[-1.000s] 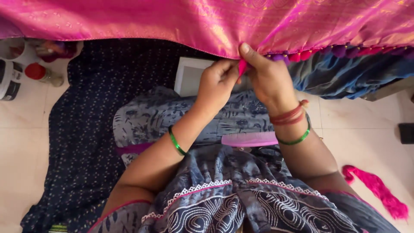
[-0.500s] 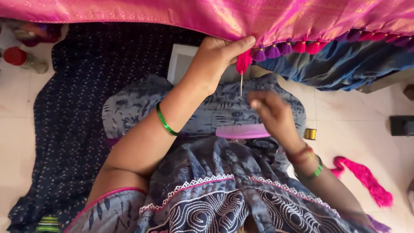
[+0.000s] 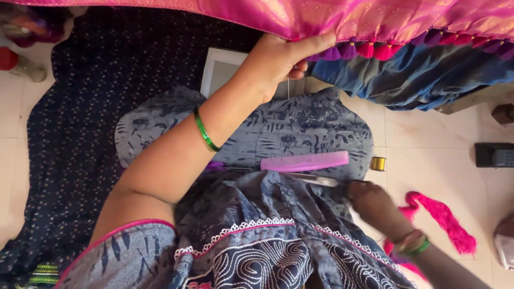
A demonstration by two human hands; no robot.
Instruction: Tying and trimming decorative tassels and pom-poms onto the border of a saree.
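Two hands split up now: left hand point(image 3: 281, 59) still pinches the pink silk cloth edge point(image 3: 375, 21); right hand point(image 3: 375, 203) has dropped below it, fingers curled, apparently empty, near the pink plastic comb point(image 3: 305, 161).

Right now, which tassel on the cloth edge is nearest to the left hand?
The purple tassel, just past the left hand; the pink tassels hang farther along.

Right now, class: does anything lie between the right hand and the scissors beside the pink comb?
Nothing visible does. The right hand rests on the grey cloth right beside the scissors. The comb lies beyond them, out of the way.
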